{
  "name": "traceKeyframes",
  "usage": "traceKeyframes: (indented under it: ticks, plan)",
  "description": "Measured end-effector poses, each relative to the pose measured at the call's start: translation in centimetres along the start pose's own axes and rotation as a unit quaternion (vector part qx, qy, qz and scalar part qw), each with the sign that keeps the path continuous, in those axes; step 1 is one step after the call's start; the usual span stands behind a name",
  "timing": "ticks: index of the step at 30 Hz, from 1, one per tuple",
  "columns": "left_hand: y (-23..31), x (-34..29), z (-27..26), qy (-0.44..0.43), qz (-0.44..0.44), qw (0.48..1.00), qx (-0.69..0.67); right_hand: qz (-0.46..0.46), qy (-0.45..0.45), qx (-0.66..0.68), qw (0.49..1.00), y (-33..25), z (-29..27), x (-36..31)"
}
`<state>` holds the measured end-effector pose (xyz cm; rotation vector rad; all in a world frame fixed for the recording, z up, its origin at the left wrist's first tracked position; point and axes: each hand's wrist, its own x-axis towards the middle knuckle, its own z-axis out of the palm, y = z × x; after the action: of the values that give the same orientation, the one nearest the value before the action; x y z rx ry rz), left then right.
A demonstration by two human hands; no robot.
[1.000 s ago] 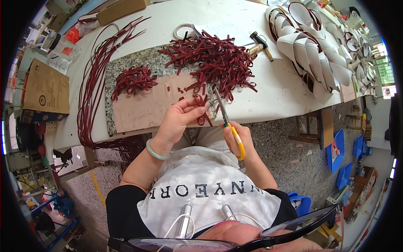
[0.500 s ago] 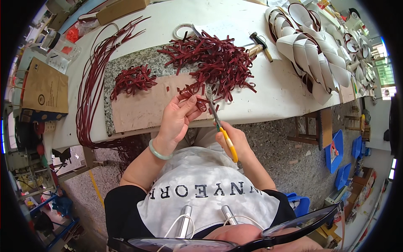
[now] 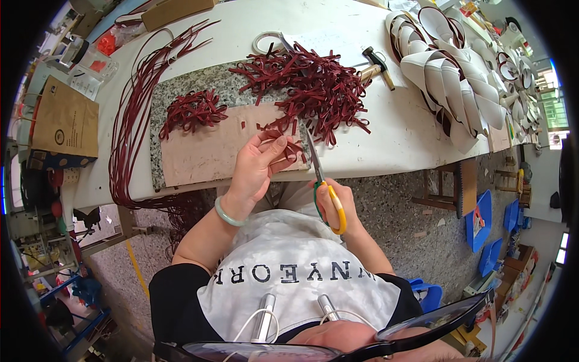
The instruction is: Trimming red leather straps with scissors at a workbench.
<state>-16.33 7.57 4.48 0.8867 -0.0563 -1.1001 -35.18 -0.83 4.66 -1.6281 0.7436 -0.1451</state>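
Observation:
Between the thumb and fingers of my left hand point(image 3: 260, 164) are a few looped dark red strips point(image 3: 294, 151), over the front edge of a pale board point(image 3: 199, 151). My right hand point(image 3: 339, 202) grips a pair of scissors point(image 3: 316, 158) with yellow and green handles. Their blades point away from me, just right of the held strips and apart from them. Beyond my hands lies a big heap of dark red looped strips point(image 3: 329, 90). A smaller heap point(image 3: 193, 110) sits on the left, across the board and a speckled stone slab point(image 3: 199, 81). Small red offcuts lie on the board.
Long dark red strips point(image 3: 129, 120) run down the table's left side and hang over its edge. A hammer point(image 3: 380, 66) and a tape roll point(image 3: 265, 42) lie beyond the big heap. White curved pieces point(image 3: 446, 72) are stacked at right. A brown box point(image 3: 66, 117) stands far left.
The scissors have shifted right, away from the strips in my left hand, and their green handle now shows. My left hand stays nearly in place, its loops slightly turned.

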Motion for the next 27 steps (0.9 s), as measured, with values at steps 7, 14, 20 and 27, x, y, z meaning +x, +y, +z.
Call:
traceKeyframes:
  ticks: [7,14,20,27]
  plan:
    - [1.8,-0.1,-0.5,-0.082,-0.117,0.982,0.126,0.010,0.035,0.073,0.997,0.5,-0.3,0.2]
    - [2.7,-0.2,-0.3,-0.141,-0.131,0.958,0.214,0.017,-0.009,0.032,0.999,1.1,-0.2,0.1]
    - [2.7,-0.2,-0.5,-0.147,-0.133,0.950,0.241,-0.004,-0.024,-0.078,0.997,1.2,0.2,-0.3]
    - [2.3,-0.5,-0.3,-0.138,-0.127,0.945,0.267,0.009,-0.026,-0.062,0.998,1.8,0.2,-0.3]
